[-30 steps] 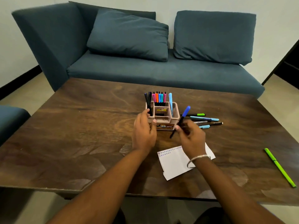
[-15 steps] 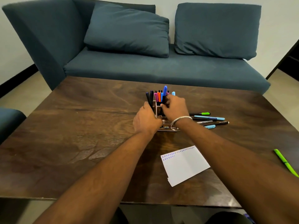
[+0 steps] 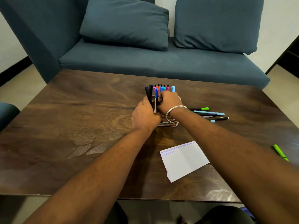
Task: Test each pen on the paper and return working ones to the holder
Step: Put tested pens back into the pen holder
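The left hand (image 3: pixel 145 115) steadies the holder (image 3: pixel 168 123) mid-bench so it won't tip. The right hand (image 3: pixel 169 102) lowers the blue pen (image 3: pixel 156 92) in, apparently pinched, though its grip is partly hidden. Untested pens (image 3: pixel 208 113) lie right.

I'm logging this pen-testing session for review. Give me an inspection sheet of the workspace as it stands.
Surface: dark wooden table, worn patches near the front.
Job's things: pen holder with upright pens; blue pen going into it; paper with small blue scribbles along its top edge; loose pens right of the holder.
Clutter: green pen apart near the right edge.
Grippers: left hand holds the holder's side; right hand grips the blue pen over the holder.
Cables: nothing seen.
Surroundings: blue sofa with two cushions behind.
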